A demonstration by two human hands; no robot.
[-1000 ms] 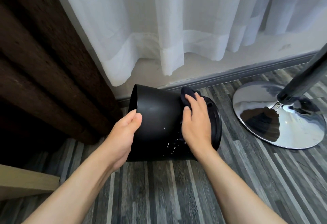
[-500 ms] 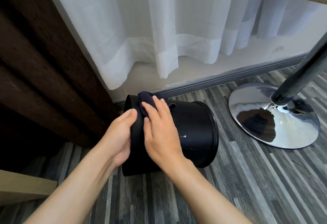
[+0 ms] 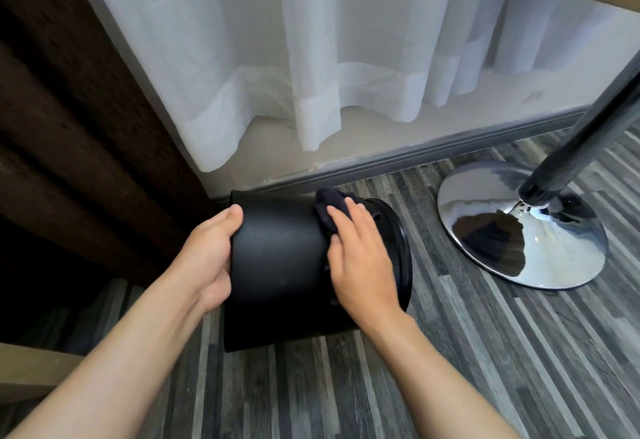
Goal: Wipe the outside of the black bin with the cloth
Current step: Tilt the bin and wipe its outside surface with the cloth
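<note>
The black bin (image 3: pixel 280 265) lies on its side on the grey striped floor (image 3: pixel 485 369), close to the skirting board (image 3: pixel 433 154), with one end turned toward the dark brown curtain (image 3: pixel 69 126) and the rimmed end toward the chrome stand base (image 3: pixel 519 227). The person's left hand (image 3: pixel 207 258) cups the end of the bin nearest the brown curtain, thumb lying along the top edge and the palm pressed against the end, fingers curled out of sight behind it (so a hold, though how tight I cannot tell). The right hand (image 3: pixel 360 258) lies flat and open across the curved wall of the bin near the rimmed end, fingers spread and pointing away from the person. Under those fingers is the cloth (image 3: pixel 330 208), a dark, bunched piece that sticks out past the fingertips at the top of the bin; the hand presses it against the bin's outside rather than gripping it in a fist. A few pale specks show on the bin's wall just below the right palm. Behind everything a sheer white curtain (image 3: pixel 311 57) hangs to just above the floor, and a dark pole (image 3: pixel 581 147) rises at a slant from the chrome base, well apart from the bin. A strip of light wood (image 3: pixel 31 369) shows at the lower left edge.
</note>
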